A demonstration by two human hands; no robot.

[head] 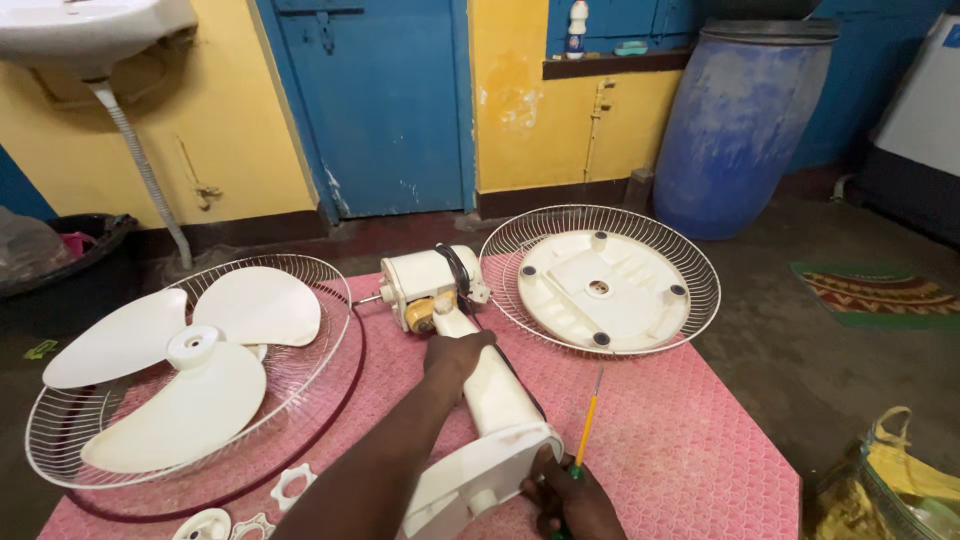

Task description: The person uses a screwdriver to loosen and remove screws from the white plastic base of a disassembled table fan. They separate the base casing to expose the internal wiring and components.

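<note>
In the head view, a cream fan body [470,370] lies on its side across a pink table [680,450]. Its motor housing [425,285] points away from the person, with a black cord looped over it, a yellow part just beneath and a short bare shaft sticking out to the left. The round base [480,485] is nearest the person.

The left hand [455,355] is wrapped shut around the stand's neck just below the motor. The right hand [570,500] is closed around the green handle of a screwdriver [588,425], whose yellow shaft and thin metal tip point away from the person. This hand also rests against the edge of the base.

To the left, 1 wire guard [60,440] holds the 3-bladed fan blade [190,365]. To the right, a 2nd wire guard [700,270] holds a cream plate [600,290]. Small white plastic rings [290,487] lie near the table's front edge.
</note>
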